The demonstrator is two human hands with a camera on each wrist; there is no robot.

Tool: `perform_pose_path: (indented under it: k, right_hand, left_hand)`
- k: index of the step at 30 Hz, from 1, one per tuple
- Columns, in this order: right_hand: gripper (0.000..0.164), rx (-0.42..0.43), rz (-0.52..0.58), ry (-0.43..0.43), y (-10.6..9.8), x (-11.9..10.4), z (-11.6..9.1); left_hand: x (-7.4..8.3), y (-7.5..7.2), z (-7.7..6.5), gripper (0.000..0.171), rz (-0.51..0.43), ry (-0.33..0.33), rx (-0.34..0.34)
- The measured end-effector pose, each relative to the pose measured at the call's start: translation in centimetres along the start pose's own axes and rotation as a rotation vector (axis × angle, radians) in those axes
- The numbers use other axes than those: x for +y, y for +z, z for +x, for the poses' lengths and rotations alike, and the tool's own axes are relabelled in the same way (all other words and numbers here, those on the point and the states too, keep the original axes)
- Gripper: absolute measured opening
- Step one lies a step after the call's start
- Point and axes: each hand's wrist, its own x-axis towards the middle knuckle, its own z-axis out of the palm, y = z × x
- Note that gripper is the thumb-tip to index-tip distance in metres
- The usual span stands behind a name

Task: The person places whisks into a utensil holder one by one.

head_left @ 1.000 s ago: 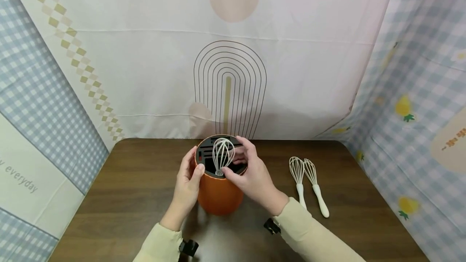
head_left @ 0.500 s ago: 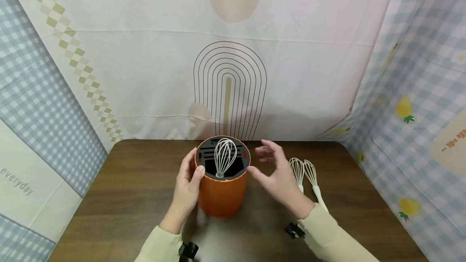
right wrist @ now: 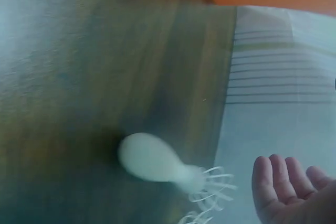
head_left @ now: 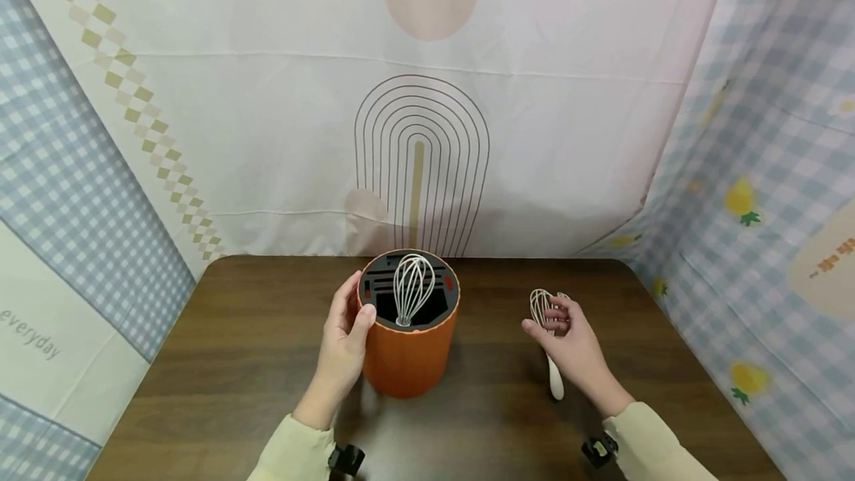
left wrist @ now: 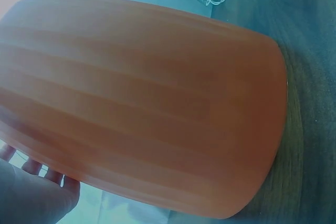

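My left hand [head_left: 346, 344] grips the upper left side of an orange utensil holder [head_left: 406, 362], thumb near the front rim and fingers round the far side. Its black top [head_left: 374, 284] has slots and a larger opening. A white whisk [head_left: 404, 310] stands in that opening, wires up and leaning slightly right. Over at the right, my right hand [head_left: 573, 344] hovers above two white whisks, fingers loosely bent and holding nothing. One whisk's handle [head_left: 556, 381] sticks out below the hand; the other whisk is mostly hidden behind it. In the right wrist view a whisk handle [right wrist: 149, 157] lies near the fingers.
Everything stands on a dark brown wooden table [head_left: 267, 332]. A pale printed cloth [head_left: 287, 132] hangs behind its back edge. Blue checked cloth [head_left: 755, 266] closes off the right side, with similar cloth at the left.
My right hand has left the holder and moved right, over the two whisks. The first whisk stays in the holder, tilted a little more to the right. My left hand keeps its place.
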Motion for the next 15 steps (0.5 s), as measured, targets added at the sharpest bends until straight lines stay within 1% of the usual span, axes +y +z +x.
perform_pose_path:
  k: [3,6,10,15]
  right_hand:
    - [0.084,-0.012,-0.001,0.073,-0.3,0.9,-0.2]
    - [0.086,-0.011,-0.009,0.126,-0.4,1.5,-0.3]
    - [0.086,-0.008,-0.003,0.167,-0.4,2.3,-0.5]
    - [0.089,-0.04,-0.01,0.215,-0.1,3.4,-0.8]
  left_hand:
    - [-0.1,0.0,-0.1,0.053,0.005,-0.002,0.005]
    - [-0.1,-0.1,-0.2,0.053,0.01,-0.011,0.007]
    - [-0.1,-0.1,-0.2,0.053,0.009,-0.015,0.005]
    - [-0.2,0.1,-0.1,0.054,-0.007,-0.006,0.004]
